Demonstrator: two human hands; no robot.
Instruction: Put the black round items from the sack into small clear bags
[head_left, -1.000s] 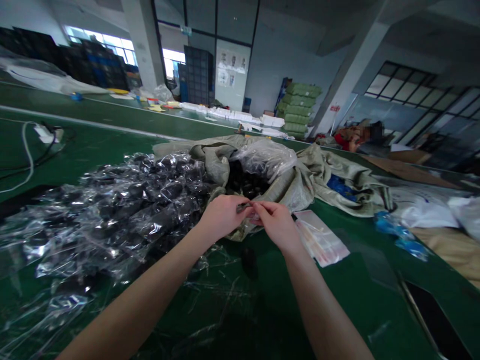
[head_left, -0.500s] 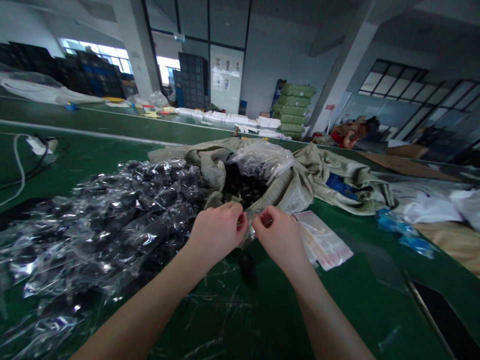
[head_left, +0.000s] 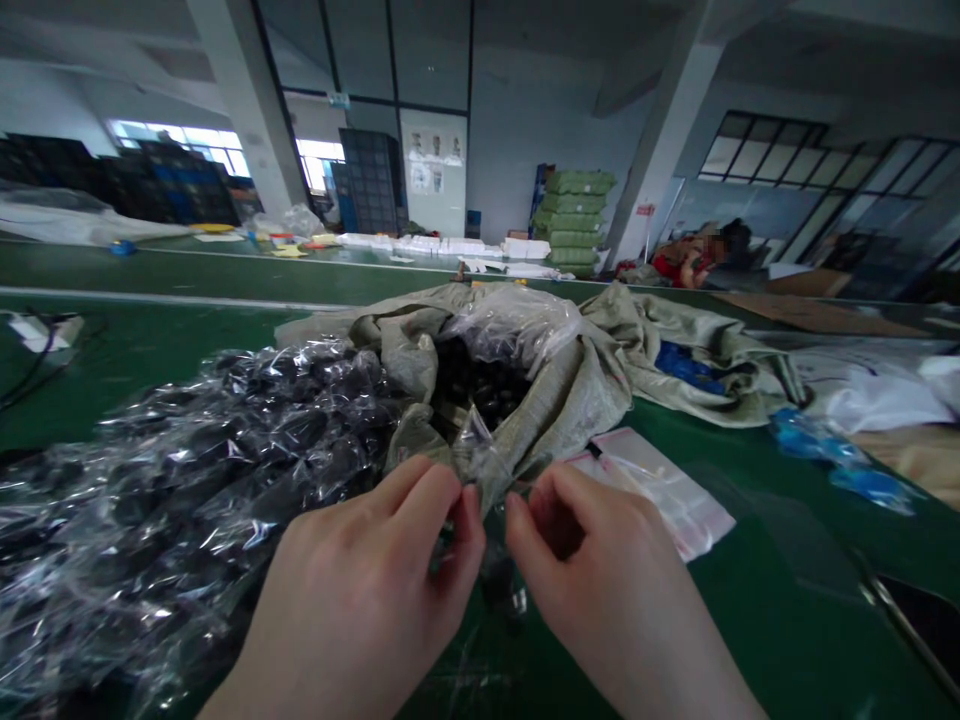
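My left hand [head_left: 367, 570] is closed in a pinch at a small clear plastic bag [head_left: 474, 440], which sticks up beyond the fingertips. Facing it, my right hand [head_left: 607, 560] pinches with thumb and forefinger at the bag's near edge; its exact grip is hard to see. Under and between the hands, a dark rounded piece [head_left: 504, 590] lies blurred on the green table. Just beyond, an open woven sack [head_left: 570, 400] shows many black rounded pieces [head_left: 487, 390] inside. To the left spreads a heap of black pieces wrapped in clear plastic [head_left: 225, 460].
Flat clear bags [head_left: 667, 490] lie right of my right hand. Farther right are a phone [head_left: 919, 620], blue plastic [head_left: 840, 455] and another woven sack [head_left: 697, 350]. A power strip [head_left: 45, 330] with a cord sits at left. A person [head_left: 690, 262] is in the right background.
My hands appear larger and lower in view, nearer the camera. The clear bag now shows upright beyond my fingertips. The view has shifted slightly.
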